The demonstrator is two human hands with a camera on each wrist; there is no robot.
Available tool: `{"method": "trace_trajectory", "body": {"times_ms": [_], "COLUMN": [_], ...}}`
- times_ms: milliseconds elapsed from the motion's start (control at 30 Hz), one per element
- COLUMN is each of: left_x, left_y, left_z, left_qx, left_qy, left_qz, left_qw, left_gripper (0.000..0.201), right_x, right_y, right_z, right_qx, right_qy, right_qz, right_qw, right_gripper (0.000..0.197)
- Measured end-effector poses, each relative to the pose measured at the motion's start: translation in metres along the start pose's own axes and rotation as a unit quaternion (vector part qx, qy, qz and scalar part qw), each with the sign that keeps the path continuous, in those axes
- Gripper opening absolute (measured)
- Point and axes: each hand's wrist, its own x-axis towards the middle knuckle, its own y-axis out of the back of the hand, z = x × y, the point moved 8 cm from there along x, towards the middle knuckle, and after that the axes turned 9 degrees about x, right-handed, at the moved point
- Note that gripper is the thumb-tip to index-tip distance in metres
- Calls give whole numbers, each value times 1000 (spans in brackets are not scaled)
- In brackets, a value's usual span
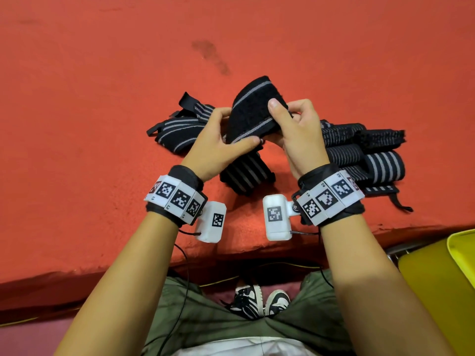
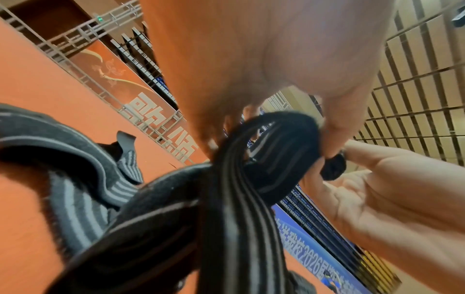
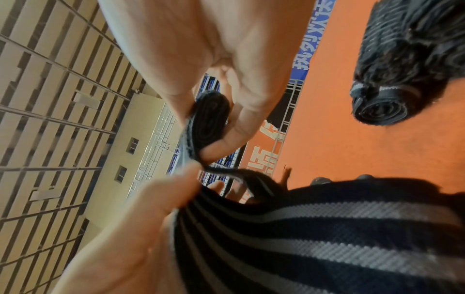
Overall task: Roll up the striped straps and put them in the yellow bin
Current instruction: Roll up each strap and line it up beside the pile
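Red mat (image 1: pixel 102 98); hands roll striped strap (image 1: pixel 253 111)

2 hands (image 1: pixel 218 147), 1 strap in them (image 1: pixel 253 111), 2 loose straps at left (image 1: pixel 177 127), approx 4 rolled at right (image 1: pixel 370 160), 1 yellow bin (image 1: pixel 442 283).

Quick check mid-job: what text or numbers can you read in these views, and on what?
"L1", "L2", "L3": left wristband.
"R1", "R2", "R3": right wristband.
"2026": blue banner; its Chinese characters too blurred to read.
Large white characters on orange wall: cropped and tilted, unreadable.
Striped strap: no text visible.
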Motion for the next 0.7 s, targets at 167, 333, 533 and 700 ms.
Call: {"method": "trace_trajectory", "body": {"times_ms": [167,333,533,700], "left_x": [2,5,4,4], "left_y": [0,13,17,18], "left_z": [7,10,10,13], "left_qx": [4,121,251,232], "left_qy": [-33,-41,-26,-24], "left_qz": [1,30,60,61], "left_qw": [999,991,966,970], "left_gripper": [58,69,86,83], "right_x": [2,5,6,4], "right_y": [0,11,11,9], "right_z": [0,-3,-4,-14], "right_qx": [-8,-31,-18,-5], "right_qy": [5,22,22,45], "right_qz": [2,33,23,23], "right_qw": [1000,999,999,999], "right_gripper": [44,43,30,25]}}
